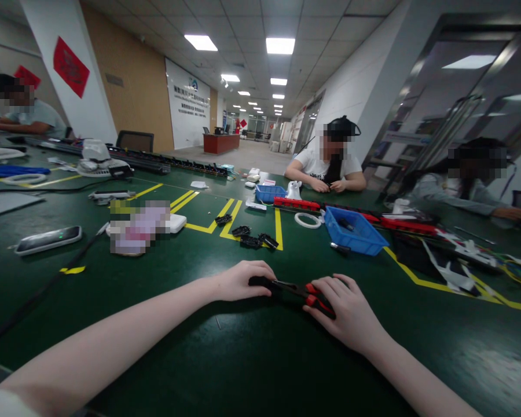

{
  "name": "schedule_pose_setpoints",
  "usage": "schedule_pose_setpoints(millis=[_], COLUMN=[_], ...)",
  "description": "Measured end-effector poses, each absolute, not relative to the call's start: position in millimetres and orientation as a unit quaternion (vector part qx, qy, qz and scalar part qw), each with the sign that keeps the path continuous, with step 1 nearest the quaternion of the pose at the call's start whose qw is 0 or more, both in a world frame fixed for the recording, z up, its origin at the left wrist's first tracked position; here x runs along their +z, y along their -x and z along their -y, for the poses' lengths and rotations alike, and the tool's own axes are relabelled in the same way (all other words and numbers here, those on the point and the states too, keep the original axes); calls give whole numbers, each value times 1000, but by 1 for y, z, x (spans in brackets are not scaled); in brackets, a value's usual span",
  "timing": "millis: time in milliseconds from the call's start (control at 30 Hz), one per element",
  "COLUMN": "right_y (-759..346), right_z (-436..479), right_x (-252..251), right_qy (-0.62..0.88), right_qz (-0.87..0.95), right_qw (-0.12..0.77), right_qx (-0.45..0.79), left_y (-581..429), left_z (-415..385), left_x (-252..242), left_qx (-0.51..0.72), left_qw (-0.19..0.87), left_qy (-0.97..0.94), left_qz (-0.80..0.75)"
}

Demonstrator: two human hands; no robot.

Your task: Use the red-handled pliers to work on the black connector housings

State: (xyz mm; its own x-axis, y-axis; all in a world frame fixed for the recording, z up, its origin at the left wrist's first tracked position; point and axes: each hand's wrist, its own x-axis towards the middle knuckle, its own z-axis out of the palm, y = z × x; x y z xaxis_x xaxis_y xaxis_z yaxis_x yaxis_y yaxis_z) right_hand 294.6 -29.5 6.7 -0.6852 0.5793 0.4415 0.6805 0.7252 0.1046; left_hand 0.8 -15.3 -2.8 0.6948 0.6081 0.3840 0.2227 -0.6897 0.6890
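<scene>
Low over the green table, my right hand (345,307) is closed round the red and black handles of a pair of pliers (313,296). The jaws point left, toward my left hand (247,279). That hand pinches a small black part (261,282), mostly covered by the fingers. Jaws and black part meet or nearly meet; whether they touch I cannot tell. A thin metal pin (218,322) lies on the table below my left wrist. Beyond my hands several black parts (252,241) lie in a loose group by the yellow tape lines.
A blue bin (355,231) with dark items stands right of centre, beside a white ring (308,220). Red rails (297,204) lie behind it. At left are a phone-like device (48,240) and a black cable (43,289). Other people sit across the table and at both sides.
</scene>
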Motion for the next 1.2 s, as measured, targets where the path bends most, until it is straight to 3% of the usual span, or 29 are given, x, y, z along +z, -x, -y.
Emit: schedule_pose_setpoints(millis=[467,933,1200], right_y=[-298,-296,-299], right_z=[25,25,24], right_x=[4,5,1], right_qy=[352,321,347], right_qz=[898,891,895], right_qw=[215,228,223], right_qx=[-155,-225,-170], left_y=[3,3,3], left_z=[6,5,7], left_x=[-7,-7,-6], left_qx=[316,320,318], left_qw=[391,394,374], left_qy=[-824,-825,-830], left_qz=[-263,-250,-263])
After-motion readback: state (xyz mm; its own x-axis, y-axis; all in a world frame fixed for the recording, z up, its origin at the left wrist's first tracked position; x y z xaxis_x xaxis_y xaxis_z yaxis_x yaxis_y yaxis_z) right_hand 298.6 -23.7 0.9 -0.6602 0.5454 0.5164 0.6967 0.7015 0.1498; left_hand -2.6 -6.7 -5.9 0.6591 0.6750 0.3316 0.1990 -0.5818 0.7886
